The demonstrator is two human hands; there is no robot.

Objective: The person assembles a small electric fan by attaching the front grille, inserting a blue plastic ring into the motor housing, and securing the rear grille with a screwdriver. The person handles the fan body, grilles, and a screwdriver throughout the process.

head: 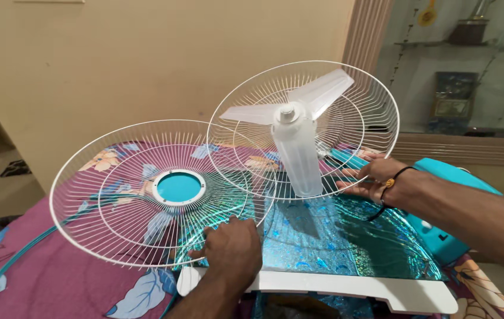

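Beige walls close off the room behind us, and below them lies a bed (57, 277) covered in a purple sheet printed with blue and orange leaves. On the bed rests a shiny teal sheet with a glittering holographic pattern (346, 236); its near edge is bordered by a white plastic strip (346, 289) whose underside we cannot see.

Our left hand (234, 248) lies on the lower rim of the round white wire fan guard with a turquoise centre disc (163, 189). The fingers curl down over the wires, so the grip looks closed on the guard, though the fingertips are hidden behind the knuckles. The guard tilts, its far edge raised, and it overlaps the second guard on its right.

Our right hand (382, 180), wearing a black thread at the wrist, reaches into the other round white wire guard (352, 106), which stands tilted up behind the translucent white three-blade fan propeller (299, 130). The fingers are spread among the wires; whether they actually clasp anything we cannot tell, since the wires and the blade cover them.

A turquoise plastic fan body (453, 177) sits under our right forearm, mostly hidden. A thin teal hoop (21, 251) runs off the picture at lower left. At upper right, a glass-fronted shelf (459, 65) shows only dim shapes.
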